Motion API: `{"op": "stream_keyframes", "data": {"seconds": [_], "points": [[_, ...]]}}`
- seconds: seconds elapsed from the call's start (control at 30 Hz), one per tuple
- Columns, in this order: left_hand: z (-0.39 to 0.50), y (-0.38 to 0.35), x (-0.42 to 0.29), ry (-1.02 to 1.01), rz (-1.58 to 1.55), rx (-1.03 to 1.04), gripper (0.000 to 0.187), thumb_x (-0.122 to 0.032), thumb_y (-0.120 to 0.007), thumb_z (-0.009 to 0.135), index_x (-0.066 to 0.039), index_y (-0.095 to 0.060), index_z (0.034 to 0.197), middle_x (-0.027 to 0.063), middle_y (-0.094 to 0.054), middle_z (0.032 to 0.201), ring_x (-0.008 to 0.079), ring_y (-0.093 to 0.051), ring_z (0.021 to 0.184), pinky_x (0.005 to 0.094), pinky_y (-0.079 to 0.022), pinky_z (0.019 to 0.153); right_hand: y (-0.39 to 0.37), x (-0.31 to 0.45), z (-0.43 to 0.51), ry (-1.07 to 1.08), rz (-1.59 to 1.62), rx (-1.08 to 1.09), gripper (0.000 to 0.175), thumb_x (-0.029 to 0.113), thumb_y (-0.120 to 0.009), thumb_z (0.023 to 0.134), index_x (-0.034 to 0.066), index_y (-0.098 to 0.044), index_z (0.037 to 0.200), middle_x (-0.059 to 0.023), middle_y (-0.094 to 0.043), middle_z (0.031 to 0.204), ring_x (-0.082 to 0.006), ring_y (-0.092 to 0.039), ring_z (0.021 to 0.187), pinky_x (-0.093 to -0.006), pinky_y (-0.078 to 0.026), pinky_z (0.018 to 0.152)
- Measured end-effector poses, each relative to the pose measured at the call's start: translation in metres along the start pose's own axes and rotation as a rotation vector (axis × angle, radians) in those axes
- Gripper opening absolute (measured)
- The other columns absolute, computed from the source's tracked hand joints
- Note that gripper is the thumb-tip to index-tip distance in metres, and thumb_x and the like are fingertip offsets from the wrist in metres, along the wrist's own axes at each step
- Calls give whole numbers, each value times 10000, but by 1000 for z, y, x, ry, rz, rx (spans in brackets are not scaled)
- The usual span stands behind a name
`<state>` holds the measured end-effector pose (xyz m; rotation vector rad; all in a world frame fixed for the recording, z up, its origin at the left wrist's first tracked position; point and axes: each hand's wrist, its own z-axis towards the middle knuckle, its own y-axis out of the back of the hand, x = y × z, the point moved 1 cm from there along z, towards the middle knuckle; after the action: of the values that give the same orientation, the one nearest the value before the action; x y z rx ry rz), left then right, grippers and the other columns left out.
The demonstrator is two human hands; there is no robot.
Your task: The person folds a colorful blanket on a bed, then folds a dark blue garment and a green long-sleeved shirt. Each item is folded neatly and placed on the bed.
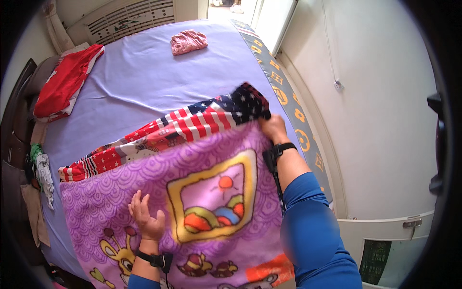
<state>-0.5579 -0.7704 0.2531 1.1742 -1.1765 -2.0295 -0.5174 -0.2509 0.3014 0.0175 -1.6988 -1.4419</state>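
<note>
A purple fleece blanket [216,144] with cartoon prints lies spread over the near part of the bed. Along its far edge runs a bunched cloth [205,123] with red and white stripes and white stars on dark blue. My right hand [274,127] is closed at the right end of that edge, where blanket and striped cloth meet; its fingertips are hidden. Over the blanket's left half is my left hand [146,218], fingers apart and holding nothing. Whether it touches the blanket cannot be told.
A lilac sheet [144,72] covers the bed, with a crumpled pink cloth [189,42] at the back. Folded red bedding [68,85] lies at left near the dark headboard [14,133]. A grey patterned border [301,130] runs along the right, beside a white wall [379,119].
</note>
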Motion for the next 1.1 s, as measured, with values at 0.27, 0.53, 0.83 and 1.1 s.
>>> {"op": "stream_keyframes", "data": {"seconds": [0.27, 0.53, 0.83, 1.1], "points": [[-2, -84, 36, 42, 238, -50, 656, -273, -621, 745, -59, -455, 1343, 194, -380, 1471, 401, -316, 1395, 588, -181, 1163, -69, -20, 0, 31, -42, -20, 224, 158, -605, 701, 12, -703, 841, -204, -700, 862, -384, -676, 862, -457, -544, 775], [33, -16, 19, 58, -5, -70, 667, -275, -589, 766, -55, -456, 1381, 182, -362, 1520, 365, -292, 1439, 600, -144, 1174, 13, 101, 17, 454, -62, -356, 112, 117, -587, 740, 42, -653, 791, -176, -639, 907, -418, -620, 858, -504, -514, 759], [88, -92, 14, 157, 278, 154, 753, -288, -568, 717, -57, -428, 1420, 199, -356, 1528, 391, -277, 1444, 589, -172, 1166, -50, 50, 51, 259, -394, -121, 123, 125, -570, 787, 82, -682, 815, -122, -674, 1055, -377, -656, 925, -476, -541, 782], [84, -90, 28, 89, 121, -18, 726, -256, -553, 710, -41, -446, 1395, 211, -395, 1498, 411, -326, 1406, 586, -180, 1160, -20, 93, 23, 631, 236, -595, 155, -32, -715, 755, 25, -682, 895, -167, -689, 1035, -306, -679, 887, -344, -540, 757]]}}
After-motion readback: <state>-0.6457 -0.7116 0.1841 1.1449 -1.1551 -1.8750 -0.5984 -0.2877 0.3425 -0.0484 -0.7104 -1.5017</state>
